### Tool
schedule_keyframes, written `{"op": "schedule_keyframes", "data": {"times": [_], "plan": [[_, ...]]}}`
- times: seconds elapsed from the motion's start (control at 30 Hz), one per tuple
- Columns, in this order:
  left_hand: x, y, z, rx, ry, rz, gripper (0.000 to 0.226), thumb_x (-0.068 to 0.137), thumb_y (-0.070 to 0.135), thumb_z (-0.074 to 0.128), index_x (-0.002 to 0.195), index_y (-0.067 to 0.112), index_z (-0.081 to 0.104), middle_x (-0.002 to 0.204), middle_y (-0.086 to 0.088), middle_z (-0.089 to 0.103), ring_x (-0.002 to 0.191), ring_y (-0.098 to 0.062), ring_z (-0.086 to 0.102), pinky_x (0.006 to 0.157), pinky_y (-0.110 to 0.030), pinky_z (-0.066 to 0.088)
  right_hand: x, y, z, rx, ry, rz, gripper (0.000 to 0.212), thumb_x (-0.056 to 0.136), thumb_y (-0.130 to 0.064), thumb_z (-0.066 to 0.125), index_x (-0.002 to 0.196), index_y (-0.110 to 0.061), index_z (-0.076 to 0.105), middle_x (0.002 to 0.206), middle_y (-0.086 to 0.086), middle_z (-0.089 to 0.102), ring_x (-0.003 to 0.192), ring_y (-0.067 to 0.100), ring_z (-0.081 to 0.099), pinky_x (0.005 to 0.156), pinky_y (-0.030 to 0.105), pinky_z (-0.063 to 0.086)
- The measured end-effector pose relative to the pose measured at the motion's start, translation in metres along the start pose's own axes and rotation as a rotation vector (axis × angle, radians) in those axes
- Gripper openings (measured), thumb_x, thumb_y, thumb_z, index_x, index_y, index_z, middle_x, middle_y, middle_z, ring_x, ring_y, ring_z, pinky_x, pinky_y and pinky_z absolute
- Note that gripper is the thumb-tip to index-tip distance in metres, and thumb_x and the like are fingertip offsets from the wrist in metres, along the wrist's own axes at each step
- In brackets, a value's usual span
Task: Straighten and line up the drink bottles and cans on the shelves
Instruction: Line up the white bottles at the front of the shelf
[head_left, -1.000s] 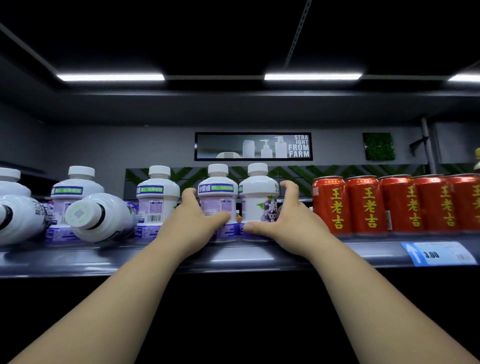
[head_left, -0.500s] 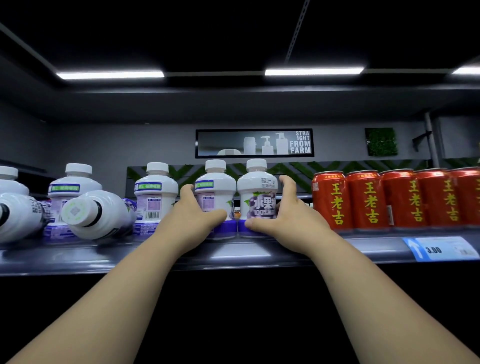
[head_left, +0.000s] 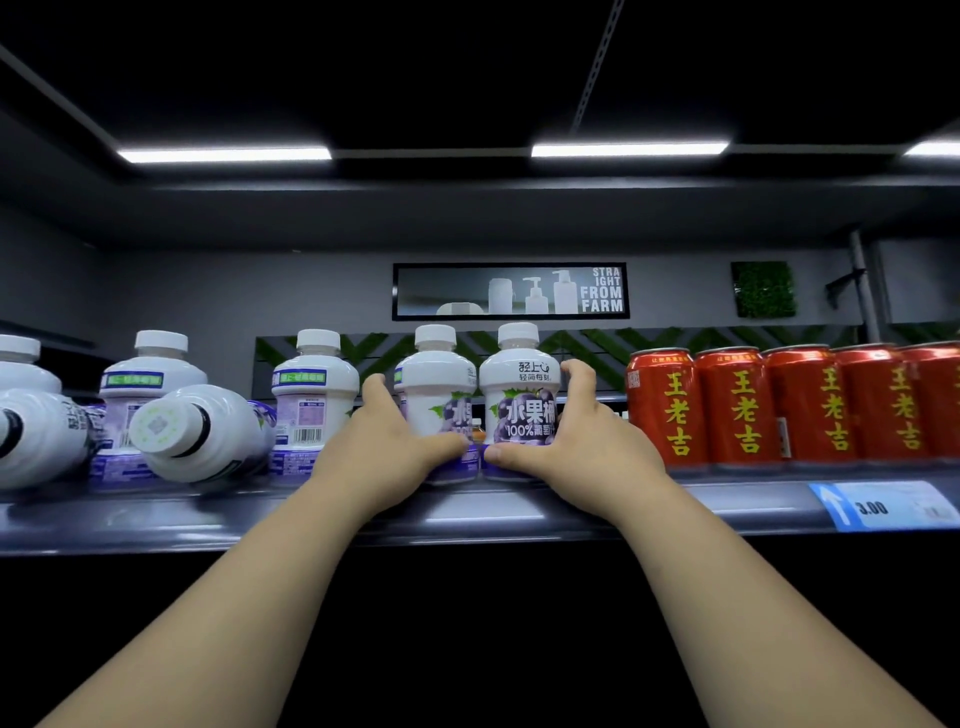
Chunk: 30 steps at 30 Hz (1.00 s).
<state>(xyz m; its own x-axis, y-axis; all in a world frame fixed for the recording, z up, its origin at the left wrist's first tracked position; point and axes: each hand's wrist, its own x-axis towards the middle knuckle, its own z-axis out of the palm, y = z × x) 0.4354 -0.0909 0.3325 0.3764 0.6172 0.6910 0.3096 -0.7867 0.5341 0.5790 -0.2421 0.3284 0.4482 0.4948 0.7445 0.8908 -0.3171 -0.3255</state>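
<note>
Two upright white grape-drink bottles stand side by side at the middle of the shelf (head_left: 727, 506). My left hand (head_left: 387, 447) grips the left bottle (head_left: 439, 384), thumb across its purple base. My right hand (head_left: 576, 441) grips the right bottle (head_left: 519, 389), whose grape label faces me. Left of them a third white bottle (head_left: 314, 395) stands with its barcode side forward, and another upright bottle (head_left: 150, 379) stands further left. Two white bottles lie on their sides, one (head_left: 202, 431) cap toward me, one (head_left: 41, 431) at the far left. Red cans (head_left: 665, 405) stand in a row at the right.
A blue and white price tag (head_left: 883, 506) reading 3.00 is clipped to the shelf's front edge at the right. Behind the shelf hangs a dark sign (head_left: 511, 291) with white bottle shapes. Below the shelf it is dark.
Both hands have turned their bottles: the right bottle's grape label now faces me fully, and the left bottle's label has swung round to the right. The view moved in slightly.
</note>
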Motion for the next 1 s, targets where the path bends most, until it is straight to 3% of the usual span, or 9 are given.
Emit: {"op": "schedule_keyframes", "data": {"times": [0.07, 0.2, 0.33, 0.5, 0.63, 0.77, 1.0], "plan": [[0.001, -0.001, -0.002, -0.032, -0.031, -0.001, 0.104, 0.05, 0.071, 0.071, 0.133, 0.023, 0.028, 0.122, 0.003, 0.062, 0.107, -0.024, 0.061, 0.095, -0.045, 0.049, 0.0, -0.001, 0.001, -0.038, 0.032, 0.004, 0.12, 0.056, -0.092, 0.06, 0.143, -0.027, 0.009, 0.129, 0.003, 0.063, 0.112, 0.027, 0.064, 0.083, 0.04, 0.052], [-0.004, 0.006, 0.001, 0.14, -0.025, 0.051, 0.124, 0.042, 0.092, 0.065, 0.132, 0.016, 0.027, 0.126, -0.002, 0.06, 0.112, -0.026, 0.06, 0.09, -0.045, 0.051, -0.001, -0.002, 0.0, -0.078, 0.035, 0.0, 0.127, 0.055, -0.097, 0.051, 0.15, -0.027, 0.002, 0.131, 0.002, 0.062, 0.114, 0.026, 0.062, 0.083, 0.039, 0.05], [0.002, -0.001, -0.003, -0.008, -0.09, 0.045, 0.111, 0.04, 0.078, 0.07, 0.128, 0.022, 0.033, 0.12, 0.003, 0.063, 0.107, -0.021, 0.061, 0.094, -0.044, 0.05, -0.001, -0.002, 0.001, -0.092, 0.062, -0.002, 0.129, 0.055, -0.096, 0.054, 0.151, -0.028, 0.0, 0.131, 0.001, 0.063, 0.113, 0.026, 0.063, 0.082, 0.039, 0.051], [0.002, -0.003, -0.001, 0.027, -0.081, 0.1, 0.103, 0.046, 0.082, 0.073, 0.126, 0.03, 0.034, 0.117, 0.016, 0.059, 0.108, -0.014, 0.06, 0.094, -0.042, 0.05, -0.003, -0.003, 0.003, -0.114, 0.092, -0.019, 0.128, 0.051, -0.099, 0.048, 0.148, -0.029, 0.005, 0.125, 0.0, 0.066, 0.109, 0.026, 0.065, 0.08, 0.04, 0.053], [0.003, -0.009, -0.002, -0.038, -0.057, 0.115, 0.108, 0.038, 0.085, 0.07, 0.125, 0.03, 0.036, 0.117, 0.013, 0.064, 0.105, -0.013, 0.064, 0.093, -0.043, 0.051, -0.004, -0.003, 0.003, -0.131, 0.118, -0.004, 0.119, 0.064, -0.089, 0.058, 0.149, -0.027, 0.004, 0.125, 0.0, 0.065, 0.109, 0.026, 0.064, 0.074, 0.036, 0.048], [-0.001, -0.005, -0.004, 0.012, -0.067, 0.131, 0.093, 0.043, 0.085, 0.067, 0.114, 0.031, 0.042, 0.107, 0.014, 0.065, 0.099, -0.014, 0.064, 0.088, -0.041, 0.052, -0.007, -0.004, 0.001, -0.171, 0.142, 0.004, 0.11, 0.07, -0.085, 0.058, 0.146, -0.025, 0.006, 0.124, 0.001, 0.065, 0.108, 0.028, 0.065, 0.073, 0.036, 0.046], [-0.007, 0.002, -0.003, 0.08, -0.017, 0.176, 0.091, 0.06, 0.079, 0.071, 0.131, 0.033, 0.036, 0.1, 0.016, 0.065, 0.1, -0.016, 0.064, 0.086, -0.04, 0.052, -0.016, 0.002, -0.005, -0.217, 0.147, 0.042, 0.106, 0.075, -0.084, 0.053, 0.148, -0.019, 0.01, 0.115, 0.005, 0.066, 0.1, 0.029, 0.066, 0.067, 0.035, 0.045]]}}
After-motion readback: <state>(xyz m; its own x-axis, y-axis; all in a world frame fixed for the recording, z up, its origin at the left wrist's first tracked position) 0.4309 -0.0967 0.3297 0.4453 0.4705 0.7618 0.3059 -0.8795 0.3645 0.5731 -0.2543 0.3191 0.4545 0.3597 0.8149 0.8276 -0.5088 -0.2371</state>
